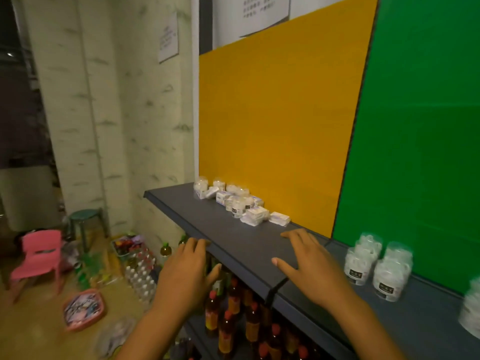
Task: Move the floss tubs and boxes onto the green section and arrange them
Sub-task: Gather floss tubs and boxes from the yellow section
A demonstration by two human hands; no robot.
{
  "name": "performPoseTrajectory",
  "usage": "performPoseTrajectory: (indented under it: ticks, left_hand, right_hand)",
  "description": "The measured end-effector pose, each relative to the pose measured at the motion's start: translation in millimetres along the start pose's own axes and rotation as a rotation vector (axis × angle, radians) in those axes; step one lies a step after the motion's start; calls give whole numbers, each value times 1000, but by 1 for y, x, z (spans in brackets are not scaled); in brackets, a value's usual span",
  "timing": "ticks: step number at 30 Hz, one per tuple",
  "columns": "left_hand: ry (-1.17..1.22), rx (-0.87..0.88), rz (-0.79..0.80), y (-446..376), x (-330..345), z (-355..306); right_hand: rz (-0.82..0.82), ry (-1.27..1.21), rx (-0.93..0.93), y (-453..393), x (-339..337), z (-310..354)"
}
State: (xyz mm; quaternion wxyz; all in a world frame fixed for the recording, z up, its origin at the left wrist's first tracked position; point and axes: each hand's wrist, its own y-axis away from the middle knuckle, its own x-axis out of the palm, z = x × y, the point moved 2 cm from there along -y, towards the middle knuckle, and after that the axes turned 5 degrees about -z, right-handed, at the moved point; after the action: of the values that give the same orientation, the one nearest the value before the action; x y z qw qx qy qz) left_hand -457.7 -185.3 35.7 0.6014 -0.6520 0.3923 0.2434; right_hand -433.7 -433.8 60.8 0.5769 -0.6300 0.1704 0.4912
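A cluster of clear floss tubs (239, 207) and small white floss boxes (256, 213) lies on the dark shelf (205, 211) in front of the yellow panel (275, 120). Several floss tubs (378, 268) stand stacked on the shelf part before the green panel (420, 126), and another blurred tub (471, 310) shows at the right edge. My left hand (188, 268) hovers at the shelf's front edge, fingers spread, holding nothing. Over the shelf, short of the boxes, my right hand (309, 261) is spread and empty.
Bottles with red caps (228, 315) fill the shelf below. On the floor at the left are a pink chair (39, 255), a green stool (84, 222), a pink tray (83, 309), packs of small bottles (141, 274) and a basket (127, 244).
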Motion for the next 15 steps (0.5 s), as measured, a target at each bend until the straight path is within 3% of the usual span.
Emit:
performPoseTrajectory:
  ticks: [15]
  left_hand:
    - [-36,37,14,-156,81,74]
  right_hand:
    - [-109,-65,45,-162,111,-33]
